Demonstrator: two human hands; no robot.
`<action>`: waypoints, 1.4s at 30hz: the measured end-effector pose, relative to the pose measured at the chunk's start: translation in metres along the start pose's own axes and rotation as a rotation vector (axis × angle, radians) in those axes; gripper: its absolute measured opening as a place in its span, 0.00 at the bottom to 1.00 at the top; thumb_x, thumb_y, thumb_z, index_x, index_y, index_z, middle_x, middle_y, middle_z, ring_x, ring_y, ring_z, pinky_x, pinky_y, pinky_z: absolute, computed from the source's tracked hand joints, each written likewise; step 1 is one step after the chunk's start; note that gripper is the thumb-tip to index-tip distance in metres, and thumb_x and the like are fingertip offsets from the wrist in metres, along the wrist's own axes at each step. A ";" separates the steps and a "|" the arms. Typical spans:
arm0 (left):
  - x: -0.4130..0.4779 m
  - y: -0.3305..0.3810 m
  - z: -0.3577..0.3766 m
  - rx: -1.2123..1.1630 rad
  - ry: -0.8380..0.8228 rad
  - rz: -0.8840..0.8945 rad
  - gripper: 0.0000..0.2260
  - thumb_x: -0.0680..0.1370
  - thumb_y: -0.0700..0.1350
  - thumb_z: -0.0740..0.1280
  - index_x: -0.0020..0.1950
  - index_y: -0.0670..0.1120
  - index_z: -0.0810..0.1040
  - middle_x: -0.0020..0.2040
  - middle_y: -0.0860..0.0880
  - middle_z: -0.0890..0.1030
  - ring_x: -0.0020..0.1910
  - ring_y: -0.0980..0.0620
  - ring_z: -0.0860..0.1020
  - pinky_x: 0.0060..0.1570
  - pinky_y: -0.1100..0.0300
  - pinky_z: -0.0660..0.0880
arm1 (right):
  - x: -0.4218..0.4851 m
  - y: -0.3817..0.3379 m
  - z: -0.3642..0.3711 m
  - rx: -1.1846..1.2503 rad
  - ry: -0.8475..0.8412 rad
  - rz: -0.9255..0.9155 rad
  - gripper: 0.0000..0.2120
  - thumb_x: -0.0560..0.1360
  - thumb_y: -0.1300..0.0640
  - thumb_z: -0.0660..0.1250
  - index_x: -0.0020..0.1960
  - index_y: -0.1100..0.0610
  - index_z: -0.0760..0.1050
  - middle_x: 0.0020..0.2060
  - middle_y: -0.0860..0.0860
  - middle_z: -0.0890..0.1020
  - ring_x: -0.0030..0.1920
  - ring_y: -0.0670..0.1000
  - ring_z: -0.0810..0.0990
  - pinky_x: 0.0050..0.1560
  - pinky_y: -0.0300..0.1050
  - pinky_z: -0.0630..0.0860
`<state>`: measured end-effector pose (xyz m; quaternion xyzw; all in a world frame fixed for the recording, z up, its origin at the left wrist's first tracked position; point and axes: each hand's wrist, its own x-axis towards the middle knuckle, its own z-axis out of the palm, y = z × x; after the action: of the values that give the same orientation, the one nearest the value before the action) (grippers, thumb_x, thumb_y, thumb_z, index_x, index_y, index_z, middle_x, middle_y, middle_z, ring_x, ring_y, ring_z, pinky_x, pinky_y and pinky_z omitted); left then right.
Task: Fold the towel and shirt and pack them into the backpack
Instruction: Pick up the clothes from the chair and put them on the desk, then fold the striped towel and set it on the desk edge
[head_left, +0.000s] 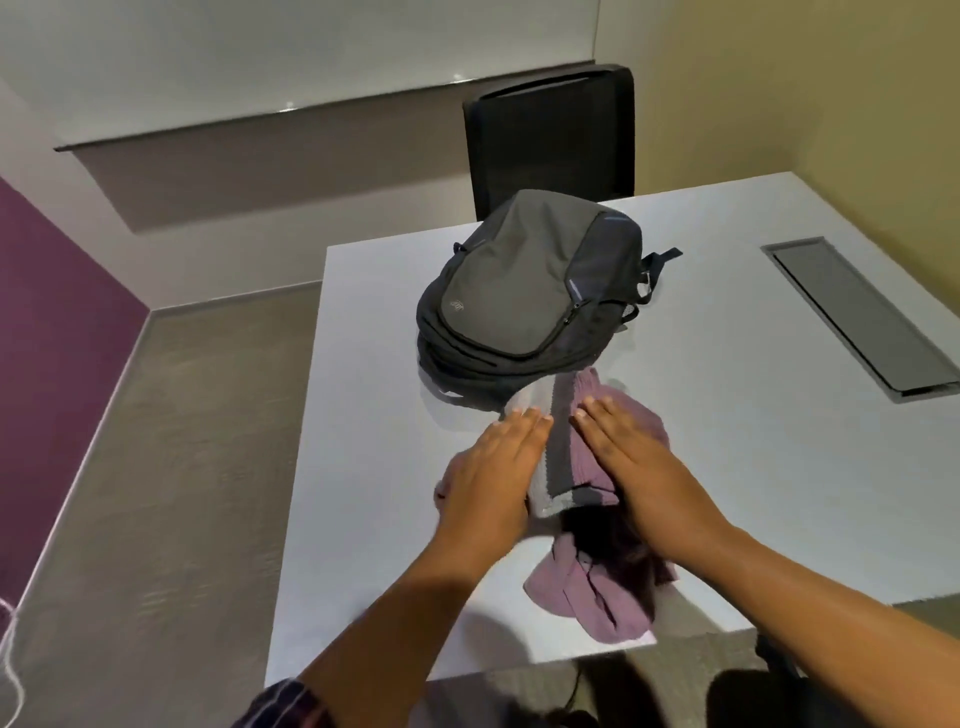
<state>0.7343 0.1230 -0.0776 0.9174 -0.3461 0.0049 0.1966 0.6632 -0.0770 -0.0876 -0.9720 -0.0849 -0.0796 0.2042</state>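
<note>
A checked sleeve (283, 701) shows at the bottom, on the left forearm. On the white desk (727, 467), at its near edge, lies one mauve shirt (582, 597), crumpled in a heap. One lobe of it reaches right to the near edge.

Just beyond the shirt lies one folded towel (558, 452), banded in light grey, dark grey and mauve. Its long axis runs from the near edge toward the far edge, and the bands run the same way. Its near end overlaps the shirt. Whether the mauve part belongs to the towel or to the shirt, I cannot tell for sure.

Both hands lie palm down on the towel. The left hand (493, 467) presses on the light grey side and the right hand (628, 457) on the mauve side. The fingers (519, 421) of each are straight and held together, pointing toward the far edge and gripping nothing.

The towel's far end touches the near end of one dark grey backpack (519, 291). The backpack lies flat, front up, around the middle of the desk. Its long axis runs from near-left to far-right, and loose strap ends stick out at its far-right side.

A grey hatch (857, 312) is set into the desk near the right edge. One black chair (550, 135) stands behind the far edge.
</note>
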 end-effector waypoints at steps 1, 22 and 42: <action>0.000 -0.004 0.016 0.047 -0.072 -0.036 0.35 0.77 0.47 0.70 0.79 0.51 0.54 0.79 0.51 0.56 0.78 0.50 0.57 0.74 0.56 0.48 | -0.004 0.012 0.018 -0.021 -0.078 0.027 0.41 0.76 0.66 0.65 0.80 0.48 0.45 0.79 0.46 0.45 0.79 0.46 0.44 0.78 0.43 0.46; -0.041 -0.006 0.119 -0.537 -0.013 -0.684 0.37 0.79 0.53 0.66 0.80 0.52 0.45 0.79 0.54 0.54 0.70 0.58 0.63 0.65 0.58 0.68 | -0.039 0.039 0.105 -0.161 -0.392 0.097 0.33 0.81 0.38 0.50 0.81 0.50 0.47 0.79 0.49 0.50 0.79 0.52 0.47 0.76 0.53 0.46; 0.022 0.009 0.071 -1.309 -0.117 -0.823 0.06 0.79 0.41 0.68 0.54 0.47 0.82 0.44 0.53 0.86 0.42 0.60 0.83 0.38 0.70 0.76 | 0.010 0.048 0.049 0.100 -0.230 0.152 0.25 0.77 0.58 0.67 0.72 0.44 0.69 0.65 0.51 0.75 0.63 0.56 0.75 0.62 0.48 0.74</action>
<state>0.7357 0.0770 -0.1370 0.6677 0.0803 -0.3226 0.6660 0.6881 -0.0993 -0.1482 -0.9670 -0.0377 0.0523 0.2466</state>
